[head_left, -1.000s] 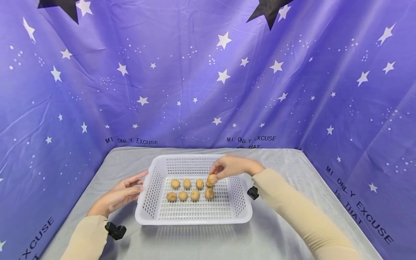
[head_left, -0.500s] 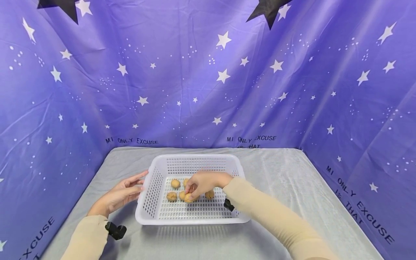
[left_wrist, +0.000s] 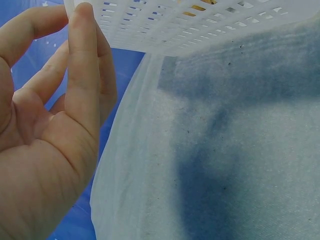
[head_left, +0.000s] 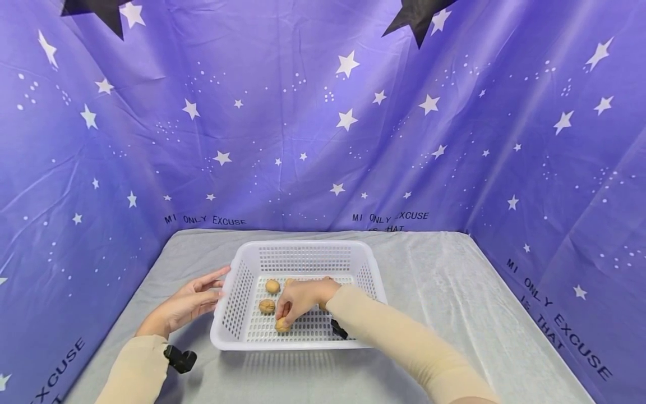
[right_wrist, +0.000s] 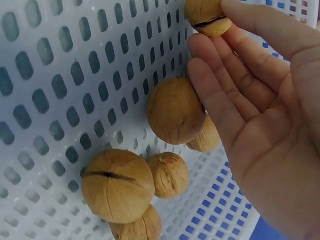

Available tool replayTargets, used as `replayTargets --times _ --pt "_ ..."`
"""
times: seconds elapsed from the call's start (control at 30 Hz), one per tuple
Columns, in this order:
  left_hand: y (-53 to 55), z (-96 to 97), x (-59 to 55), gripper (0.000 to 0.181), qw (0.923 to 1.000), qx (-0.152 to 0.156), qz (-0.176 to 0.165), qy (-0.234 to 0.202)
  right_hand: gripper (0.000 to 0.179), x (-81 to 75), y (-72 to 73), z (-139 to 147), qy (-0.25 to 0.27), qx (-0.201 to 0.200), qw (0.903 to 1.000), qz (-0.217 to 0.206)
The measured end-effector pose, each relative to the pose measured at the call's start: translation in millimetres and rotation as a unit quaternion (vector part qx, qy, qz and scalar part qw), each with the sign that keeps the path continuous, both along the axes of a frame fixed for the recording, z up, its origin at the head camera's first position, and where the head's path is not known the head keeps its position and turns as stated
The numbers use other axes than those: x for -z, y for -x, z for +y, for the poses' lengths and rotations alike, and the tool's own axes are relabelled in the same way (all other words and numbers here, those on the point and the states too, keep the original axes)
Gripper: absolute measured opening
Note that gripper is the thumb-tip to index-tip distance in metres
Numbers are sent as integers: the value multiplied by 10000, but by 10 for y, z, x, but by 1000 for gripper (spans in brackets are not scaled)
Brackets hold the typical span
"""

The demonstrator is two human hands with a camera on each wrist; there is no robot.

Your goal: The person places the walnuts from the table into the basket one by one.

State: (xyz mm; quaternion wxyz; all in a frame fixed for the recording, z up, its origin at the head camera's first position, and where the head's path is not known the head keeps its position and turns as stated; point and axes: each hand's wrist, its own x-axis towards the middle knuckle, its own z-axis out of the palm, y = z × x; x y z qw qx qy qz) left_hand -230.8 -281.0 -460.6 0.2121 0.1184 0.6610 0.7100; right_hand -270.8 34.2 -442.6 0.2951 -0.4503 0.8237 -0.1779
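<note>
A white slotted plastic basket [head_left: 298, 345] stands on the grey cloth with several brown walnuts [head_left: 272, 286] on its floor. My right hand [head_left: 303, 297] reaches in over the right side and pinches one walnut [head_left: 283, 325] near the front left of the basket floor. The right wrist view shows this walnut [right_wrist: 207, 17], with a dark seam, between thumb and fingers; more walnuts [right_wrist: 117, 186] lie below the hand. In the head view that hand and sleeve cover part of the walnuts. My left hand [head_left: 184, 306] pinches the basket's left rim between thumb and fingers [left_wrist: 82, 65].
Grey cloth [head_left: 429, 264] covers the table around the basket. A purple curtain [head_left: 282, 140] with white stars and printed words surrounds the table at the back and both sides. Each wrist wears a small black camera [head_left: 180, 359].
My right hand has moved from the back right of the walnuts to the left and toward the front, a walnut in its fingers. My left hand has stayed at the rim.
</note>
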Motion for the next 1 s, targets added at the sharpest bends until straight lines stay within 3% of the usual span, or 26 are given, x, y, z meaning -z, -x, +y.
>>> replayTargets --times 0.5,1.0 --pt "5 4 7 71 10000 1 12 20 22 14 8 -21 -108 141 9998 -74" --pt "4 3 9 72 10000 18 8 24 28 -223 14 101 156 288 9994 -137"
